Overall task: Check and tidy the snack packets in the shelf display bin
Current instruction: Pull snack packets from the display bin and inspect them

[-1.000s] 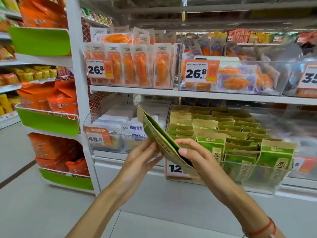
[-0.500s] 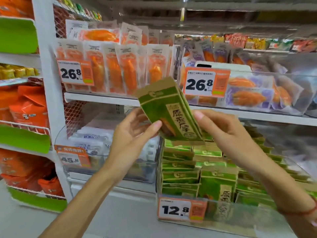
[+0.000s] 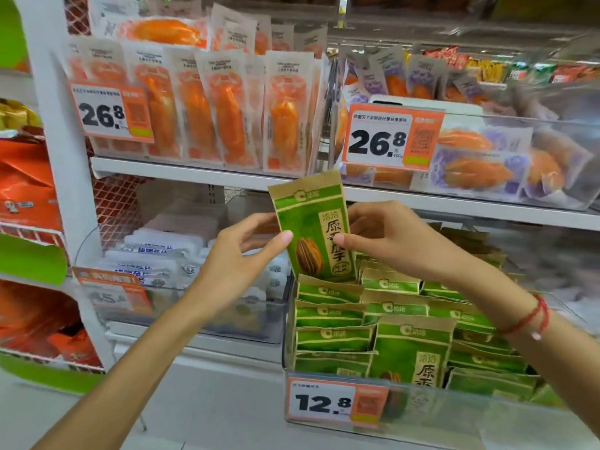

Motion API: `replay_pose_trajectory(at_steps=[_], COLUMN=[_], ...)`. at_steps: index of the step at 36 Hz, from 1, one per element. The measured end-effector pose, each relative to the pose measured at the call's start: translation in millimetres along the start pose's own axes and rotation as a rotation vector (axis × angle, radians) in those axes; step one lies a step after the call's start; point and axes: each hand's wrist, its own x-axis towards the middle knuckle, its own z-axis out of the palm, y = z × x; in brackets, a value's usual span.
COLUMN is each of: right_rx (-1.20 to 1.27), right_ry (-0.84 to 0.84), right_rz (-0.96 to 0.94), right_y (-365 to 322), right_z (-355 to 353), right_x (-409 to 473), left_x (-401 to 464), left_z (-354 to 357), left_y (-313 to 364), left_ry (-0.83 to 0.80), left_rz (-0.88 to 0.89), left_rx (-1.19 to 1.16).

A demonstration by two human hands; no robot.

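Note:
I hold one green and tan snack packet (image 3: 311, 228) upright, its printed front facing me, just above the back left of the clear display bin (image 3: 422, 414). My left hand (image 3: 240, 258) pinches its left edge with thumb and fingers. My right hand (image 3: 393, 241) pinches its right edge. Its lower end touches the rows of matching green packets (image 3: 409, 345) that fill the bin. An orange and white 12.8 price tag (image 3: 337, 402) is fixed to the bin's front wall.
A clear bin of white packets (image 3: 181, 264) stands to the left on the same shelf. Orange packets (image 3: 201, 105) and a second bin (image 3: 487, 164) with 26.8 tags fill the shelf above. A white upright post (image 3: 61, 157) and orange bags (image 3: 29, 186) stand at the left.
The packet went from edge-on and tilted to upright with its front facing me, and came down closer to the bin. The view has moved in nearer to the shelf.

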Motion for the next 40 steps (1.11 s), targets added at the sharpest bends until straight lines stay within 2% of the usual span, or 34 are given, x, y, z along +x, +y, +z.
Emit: replay_pose_trajectory(at_steps=[5, 11, 15, 20, 23, 27, 29, 32, 35, 38, 40], right_rx=[-0.087, -0.063, -0.131, -0.237, -0.385, -0.625, -0.676, -0.694, -0.677, -0.552, -0.367], right_ry=[-0.138, 0.103, 0.05, 0.012, -0.033, -0.078, -0.089, -0.138, -0.196, -0.268, -0.2], right_rz=[0.045, -0.028, -0.011, 0.012, 0.015, -0.005, -0.006, -0.015, -0.026, -0.017, -0.007], right_y=[9, 9, 13, 11, 7, 2, 2, 0, -2, -1, 3], right_z=[2, -9, -5, 2, 7, 20, 22, 20, 15, 3, -8], right_x=[-3, -9, -8, -3, -4, -6, -4, -1, -1, -1, 0], left_x=[5, 12, 11, 15, 15, 17, 20, 23, 25, 21, 18], left_z=[4, 12, 12, 12, 10, 11, 11, 10, 11, 8, 4], left_y=[-10, -19, -19, -15, -15, -17, -15, -9, -8, -14, -19], left_ry=[0.04, -0.069, -0.148, -0.132, -0.172, -0.232, -0.246, -0.318, -0.377, -0.345, -0.23], left_rz=[0.021, 0.008, 0.035, 0.05, 0.08, 0.271, 0.31, 0.218, 0.2, 0.119, 0.066], left_rx=[0.015, 0.131, 0.214, 0.271, 0.423, 0.841, 0.904, 0.945, 0.949, 0.771, 0.593])
